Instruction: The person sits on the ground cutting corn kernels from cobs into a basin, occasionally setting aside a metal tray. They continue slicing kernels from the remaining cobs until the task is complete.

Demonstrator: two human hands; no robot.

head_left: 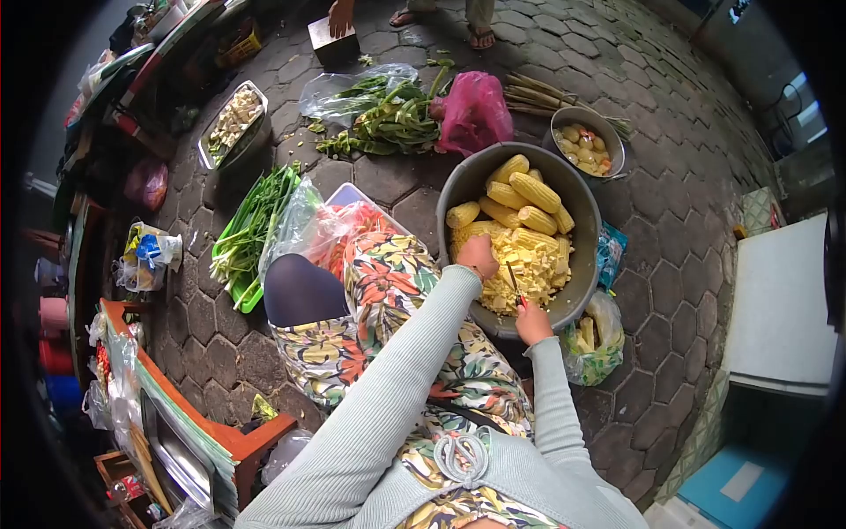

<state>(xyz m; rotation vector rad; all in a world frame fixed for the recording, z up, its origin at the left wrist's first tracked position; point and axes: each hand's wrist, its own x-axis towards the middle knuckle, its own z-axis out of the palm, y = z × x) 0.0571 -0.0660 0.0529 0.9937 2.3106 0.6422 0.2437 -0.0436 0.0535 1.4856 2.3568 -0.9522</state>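
cut corn (541, 266) is heaped in the tub (586, 264), just under the left hand (478, 254); its fingers are bent down at the pile, but whether a piece is held cannot be told. the corn looks moist, soft and probably slippery, best scooped loosely. the knife (513, 277), likely light and stiff, is held by its handle in the right hand (532, 323), the proper place for a grip. whole cobs (535, 191), beyond the left hand, seem firm and are best grasped round the middle
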